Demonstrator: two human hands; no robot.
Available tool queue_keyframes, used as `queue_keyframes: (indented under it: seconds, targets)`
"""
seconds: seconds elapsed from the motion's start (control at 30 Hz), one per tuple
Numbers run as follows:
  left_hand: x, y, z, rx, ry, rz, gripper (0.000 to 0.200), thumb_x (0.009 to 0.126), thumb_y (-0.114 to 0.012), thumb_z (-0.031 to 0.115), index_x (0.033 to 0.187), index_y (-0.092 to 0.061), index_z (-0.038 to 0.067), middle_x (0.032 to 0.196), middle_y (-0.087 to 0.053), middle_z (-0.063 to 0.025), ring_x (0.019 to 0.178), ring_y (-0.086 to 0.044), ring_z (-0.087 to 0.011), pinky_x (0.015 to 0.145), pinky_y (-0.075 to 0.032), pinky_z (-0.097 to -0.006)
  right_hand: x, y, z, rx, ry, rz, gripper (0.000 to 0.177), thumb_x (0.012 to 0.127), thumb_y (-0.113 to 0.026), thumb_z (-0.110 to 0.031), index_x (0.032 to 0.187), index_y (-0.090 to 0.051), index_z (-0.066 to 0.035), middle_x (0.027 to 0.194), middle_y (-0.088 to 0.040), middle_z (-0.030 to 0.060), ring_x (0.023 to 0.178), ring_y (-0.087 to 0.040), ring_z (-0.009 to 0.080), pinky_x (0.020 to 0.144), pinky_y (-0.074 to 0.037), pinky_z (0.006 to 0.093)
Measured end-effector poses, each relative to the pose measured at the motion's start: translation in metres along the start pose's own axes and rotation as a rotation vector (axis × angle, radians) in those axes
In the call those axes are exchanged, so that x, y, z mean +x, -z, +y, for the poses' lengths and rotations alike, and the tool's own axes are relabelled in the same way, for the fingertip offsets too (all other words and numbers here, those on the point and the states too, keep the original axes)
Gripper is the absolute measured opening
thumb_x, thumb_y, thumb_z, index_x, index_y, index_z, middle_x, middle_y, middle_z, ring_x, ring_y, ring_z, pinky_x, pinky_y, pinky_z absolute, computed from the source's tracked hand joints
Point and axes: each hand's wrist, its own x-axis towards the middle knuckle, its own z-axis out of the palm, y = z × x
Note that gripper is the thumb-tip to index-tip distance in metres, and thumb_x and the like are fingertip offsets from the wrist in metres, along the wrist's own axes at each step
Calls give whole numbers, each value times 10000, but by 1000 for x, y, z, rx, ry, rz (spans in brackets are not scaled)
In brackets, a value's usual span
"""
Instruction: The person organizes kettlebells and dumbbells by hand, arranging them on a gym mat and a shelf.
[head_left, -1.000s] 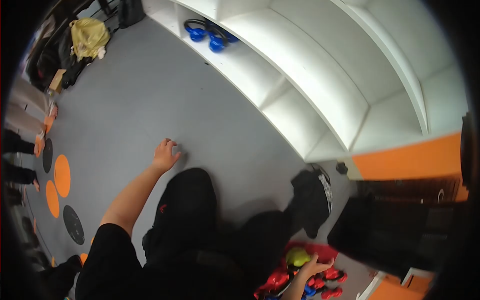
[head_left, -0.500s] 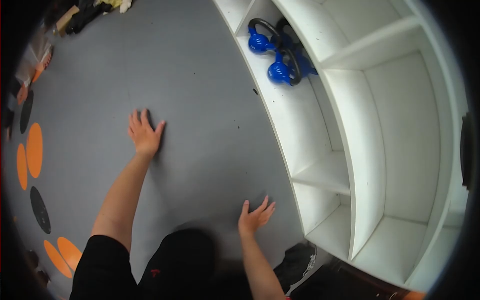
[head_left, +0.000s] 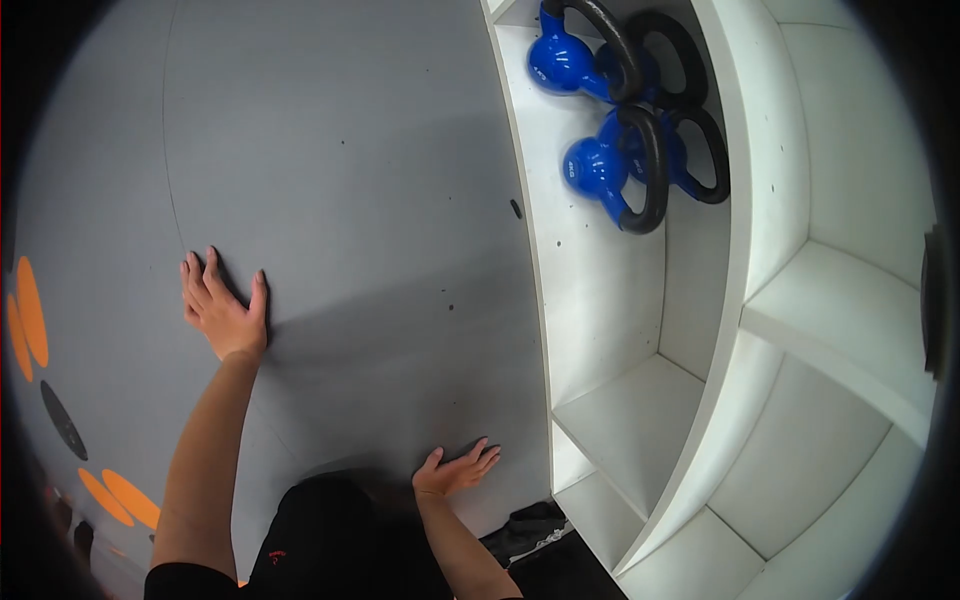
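My left hand (head_left: 226, 308) lies flat on the grey floor (head_left: 330, 210), its fingers spread and nothing held. Lower and to the right, my right hand (head_left: 458, 470) is over the floor near the foot of the white shelf unit (head_left: 640, 420), with its fingers apart and empty; whether the palm touches the floor cannot be told. A blue kettlebell (head_left: 595, 168) with a black handle rests in the shelf's upper compartment, away from both hands. Beside it sits another blue kettlebell (head_left: 560, 62), with more of them partly hidden behind.
Orange ovals (head_left: 32, 310) and a dark oval (head_left: 64, 420) mark the floor at the left. A black bag-like item (head_left: 525, 530) lies by the shelf's lower end. Small dark specks dot the floor, and a black bit (head_left: 516, 209) lies beside the shelf edge.
The view has shifted, and the shelf and kettlebells look larger. Both hands appear lower and further left in view, still spread. More kettlebells show now.
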Motion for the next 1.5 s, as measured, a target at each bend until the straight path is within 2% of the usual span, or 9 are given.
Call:
queue_keyframes:
  seconds: [0.3,0.47,0.63,0.67,0.73,0.93,1.2,1.33,1.5]
  targets:
    - [1,-1,-2,-26,7,14,775,876,-686,458,1527,-400,150,1618,-327,-123,1531,-226,-302,1187,-183,-517,23,0,2,65,-96,-8,852,852,-690,-273,1519,-254,30,1600,-181,299,1492,-171,477,1161,-165,627]
    - [2,6,0,-46,30,1,775,867,-699,445,1525,-405,160,1617,-330,-123,1526,-234,-310,1186,-192,-511,237,134,-147,583,395,337,920,867,-760,-103,1537,-143,30,1563,-233,245,1485,-230,384,1235,-157,510]
    - [3,8,1,-46,58,-33,775,865,-699,449,1519,-411,150,1619,-325,-126,1529,-229,-311,1191,-188,-510,411,223,-253,543,301,9,677,853,-799,-293,1385,-520,20,1232,-651,181,1170,-622,298,1014,-471,413]
    - [4,9,0,-36,61,-26,775,865,-699,449,1519,-411,150,1619,-325,-126,1529,-229,-311,1191,-188,-510,426,218,-266,489,315,57,524,858,-784,-261,1271,-610,10,973,-707,118,896,-692,230,819,-545,333]
    - [4,9,1,-36,57,-38,779,863,-698,457,1517,-412,146,1622,-318,-130,1531,-222,-312,1195,-183,-513,437,213,-280,612,146,-166,362,865,-774,-254,1111,-671,-8,752,-645,53,663,-625,147,625,-506,255]
    - [4,8,2,-57,59,-47,784,860,-692,478,1511,-412,142,1624,-307,-142,1535,-209,-319,1202,-175,-524,371,174,-232,679,372,-25,224,856,-744,-208,900,-630,-20,648,-489,13,594,-459,122,555,-383,295]
    - [4,8,-1,-66,50,-35,807,851,-699,495,1514,-404,142,1624,-302,-144,1537,-208,-320,1201,-176,-542,186,215,-169,441,319,-652,164,821,-736,-129,875,-614,-32,659,-485,19,660,-426,79,585,-400,288]
    - [5,10,-1,-65,60,-49,805,845,-704,489,1511,-412,145,1623,-305,-138,1534,-216,-318,1202,-182,-546,109,180,-144,267,314,-901,193,820,-730,-159,992,-668,-98,742,-641,159,688,-674,256,654,-504,377]
    - [7,10,-3,-62,57,-56,807,842,-705,480,1514,-410,143,1621,-307,-140,1531,-221,-321,1203,-182,-550,68,174,-133,267,395,-876,198,843,-734,-213,1004,-670,-118,816,-686,172,793,-690,370,701,-525,448]
